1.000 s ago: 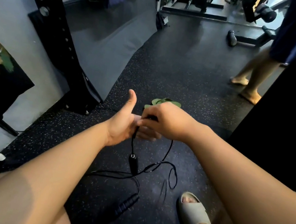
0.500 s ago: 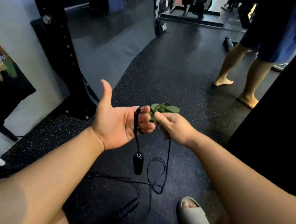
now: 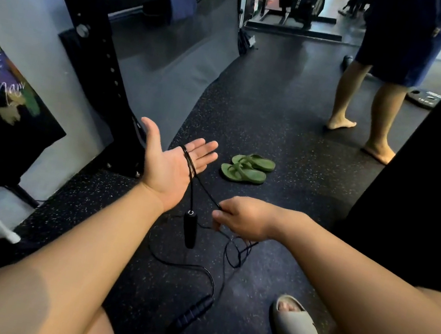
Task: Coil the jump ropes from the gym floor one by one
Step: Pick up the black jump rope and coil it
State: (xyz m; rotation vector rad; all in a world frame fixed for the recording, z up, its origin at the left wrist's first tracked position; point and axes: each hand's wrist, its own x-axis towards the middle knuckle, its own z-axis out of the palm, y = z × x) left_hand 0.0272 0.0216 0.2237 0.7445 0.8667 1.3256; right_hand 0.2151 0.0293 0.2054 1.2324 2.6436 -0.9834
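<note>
A thin black jump rope (image 3: 192, 188) is looped over the fingers of my left hand (image 3: 169, 164), which is held palm up with the fingers spread flat. One black handle (image 3: 189, 229) dangles below that hand. My right hand (image 3: 243, 218) pinches the cord lower and to the right, a little above the floor. Slack cord (image 3: 233, 252) lies in loose loops on the black rubber floor. The other handle (image 3: 191, 314) rests on the floor near my knee.
Green flip-flops (image 3: 246, 168) lie on the floor beyond my hands. A barefoot person (image 3: 383, 77) in blue shorts stands at the far right. A black rack upright (image 3: 92, 54) and grey mat (image 3: 167, 60) stand left. My sandalled foot (image 3: 296, 329) is at the bottom right.
My left hand has opened flat with the rope loops on its fingers. My right hand has drawn down and right along the cord. The person has stepped nearer.
</note>
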